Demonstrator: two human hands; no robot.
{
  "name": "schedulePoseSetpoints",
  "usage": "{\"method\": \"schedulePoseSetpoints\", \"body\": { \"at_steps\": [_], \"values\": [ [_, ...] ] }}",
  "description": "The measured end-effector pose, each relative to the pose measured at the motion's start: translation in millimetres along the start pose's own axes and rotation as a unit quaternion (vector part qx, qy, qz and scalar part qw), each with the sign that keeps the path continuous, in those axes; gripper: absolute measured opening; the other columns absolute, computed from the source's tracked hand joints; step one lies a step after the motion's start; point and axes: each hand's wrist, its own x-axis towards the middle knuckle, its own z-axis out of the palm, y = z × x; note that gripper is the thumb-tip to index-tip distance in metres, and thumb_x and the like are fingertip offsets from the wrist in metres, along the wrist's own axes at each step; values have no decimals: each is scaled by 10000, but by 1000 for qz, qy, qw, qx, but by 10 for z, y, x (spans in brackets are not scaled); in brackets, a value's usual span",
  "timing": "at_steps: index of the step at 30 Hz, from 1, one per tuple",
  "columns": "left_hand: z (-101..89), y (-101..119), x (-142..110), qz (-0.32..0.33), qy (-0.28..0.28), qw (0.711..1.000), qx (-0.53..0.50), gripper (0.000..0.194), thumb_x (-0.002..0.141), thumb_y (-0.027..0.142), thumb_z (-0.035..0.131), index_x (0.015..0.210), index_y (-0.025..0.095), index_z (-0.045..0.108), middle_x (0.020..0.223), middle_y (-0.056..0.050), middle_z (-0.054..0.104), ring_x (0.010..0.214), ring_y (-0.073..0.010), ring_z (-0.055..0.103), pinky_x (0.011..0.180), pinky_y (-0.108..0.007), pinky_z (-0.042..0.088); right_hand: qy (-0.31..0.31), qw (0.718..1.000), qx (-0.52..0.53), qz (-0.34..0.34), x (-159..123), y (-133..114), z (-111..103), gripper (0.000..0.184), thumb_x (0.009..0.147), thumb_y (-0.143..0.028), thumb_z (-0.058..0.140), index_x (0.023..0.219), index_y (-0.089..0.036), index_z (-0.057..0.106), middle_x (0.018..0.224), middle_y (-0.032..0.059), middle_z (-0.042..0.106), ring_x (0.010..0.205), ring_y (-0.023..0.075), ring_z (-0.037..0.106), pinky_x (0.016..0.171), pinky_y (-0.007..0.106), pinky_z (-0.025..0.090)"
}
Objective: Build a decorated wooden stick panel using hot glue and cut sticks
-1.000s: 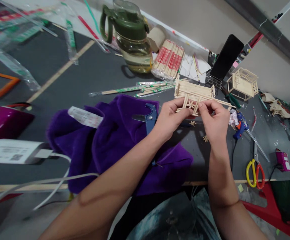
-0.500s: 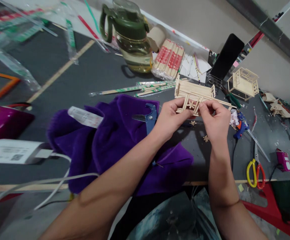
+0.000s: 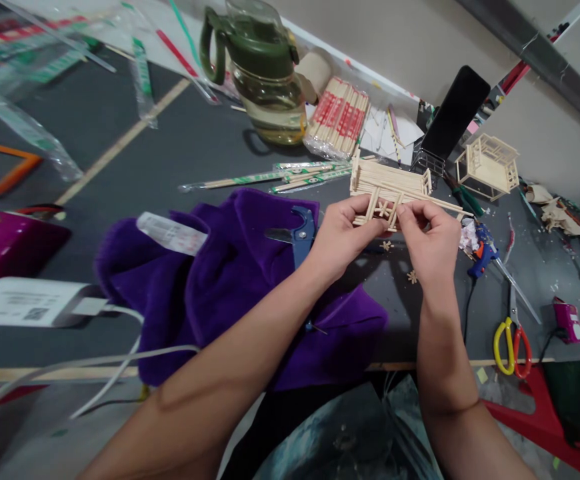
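Between my two hands is a small wooden stick frame (image 3: pixel 384 209) with a star-shaped piece in its middle. My left hand (image 3: pixel 347 230) pinches its left end, and my right hand (image 3: pixel 427 230) pinches the right side with thumb and fingers. Just behind it lies a larger structure of wooden sticks (image 3: pixel 390 179), partly hidden by my fingers. Two small star-shaped stick pieces lie on the dark table below, one star piece (image 3: pixel 387 246) near my left fingertips and another star piece (image 3: pixel 413 277) by my right wrist.
Left of my hands, blue cutters (image 3: pixel 302 240) rest on a purple cloth (image 3: pixel 240 267). To the right are a glue gun (image 3: pixel 483 257) and scissors (image 3: pixel 513 347). Behind stand a green-lidded jug (image 3: pixel 267 80), packed chopsticks (image 3: pixel 337 117), a phone (image 3: pixel 456 110) and a stick model (image 3: pixel 487 167).
Almost nothing differs. Both hands keep hold of the small stick frame in the same place, and the view has shifted very slightly.
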Motion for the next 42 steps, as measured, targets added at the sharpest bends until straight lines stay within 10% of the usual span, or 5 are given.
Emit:
{"method": "schedulePoseSetpoints", "body": {
  "at_steps": [42],
  "values": [
    [-13, -25, 7, 32, 80, 996, 32, 290, 669, 342, 902, 875, 178, 781, 873, -27, 788, 782, -175, 701, 755, -286, 594, 43, 997, -3, -58, -65, -68, -115, 210, 1021, -392, 623, 888, -254, 710, 841, 6, 721, 799, 181, 633, 774, 346, 513]
  ]
}}
